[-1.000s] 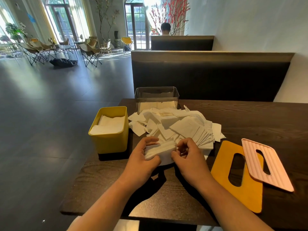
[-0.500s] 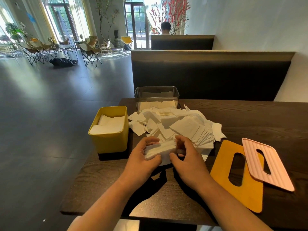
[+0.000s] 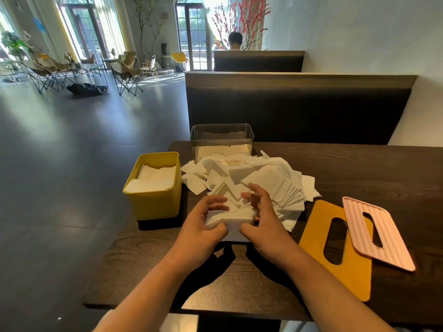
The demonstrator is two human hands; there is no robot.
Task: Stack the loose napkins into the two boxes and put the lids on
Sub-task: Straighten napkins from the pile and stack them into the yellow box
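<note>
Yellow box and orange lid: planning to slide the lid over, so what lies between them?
Head view: the left hand and right hand holding a napkin stack, with the loose napkin pile behind.

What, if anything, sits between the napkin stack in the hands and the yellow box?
Nothing visible. The yellow box stands open left of the napkin stack that the left hand and right hand grip, with bare table between. The yellow lid lies off to the right. The box already looks nearly full.
</note>
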